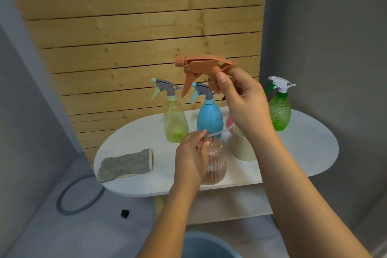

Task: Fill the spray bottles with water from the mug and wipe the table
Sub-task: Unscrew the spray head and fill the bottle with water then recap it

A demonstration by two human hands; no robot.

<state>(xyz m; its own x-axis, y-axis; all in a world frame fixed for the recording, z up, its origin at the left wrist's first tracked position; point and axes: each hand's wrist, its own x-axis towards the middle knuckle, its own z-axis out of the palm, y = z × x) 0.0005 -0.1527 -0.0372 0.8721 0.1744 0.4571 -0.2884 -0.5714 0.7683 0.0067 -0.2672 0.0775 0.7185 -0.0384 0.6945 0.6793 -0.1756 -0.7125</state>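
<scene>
At 6 o'clock, nearest to me, I see the rim of a blue bucket [206, 244] on the floor. Just above it, my left hand [191, 159] grips the neck of the peach bottle [215, 163], which stands on the near edge of the white tabletop [303, 153]. This bottle has some water in its lower part, and its mouth is uncovered.

My right hand [244, 102] is higher, at 12 o'clock from the bottle, and it pinches the collar of the orange trigger head [204, 69]. The thin dip tube [219, 132] hangs from it, and its end is at the mouth of the bottle, beside my left fingers.

I think the step is to bring the head and the bottle together or apart; I cannot tell which. To do it well, I should keep the bottle steady with the left hand and move the head straight over the mouth, so the tube does not bend or flick water.

The cream mug [243, 146] stands at 3 o'clock from the bottle, just under my right wrist. The grey cloth [126, 164] lies at 9 o'clock. Farther, at 12 o'clock, the yellow-green bottle [176, 119], the blue bottle [209, 117] and the green bottle [279, 111] stand in a row before the wooden slat wall [136, 27].
</scene>
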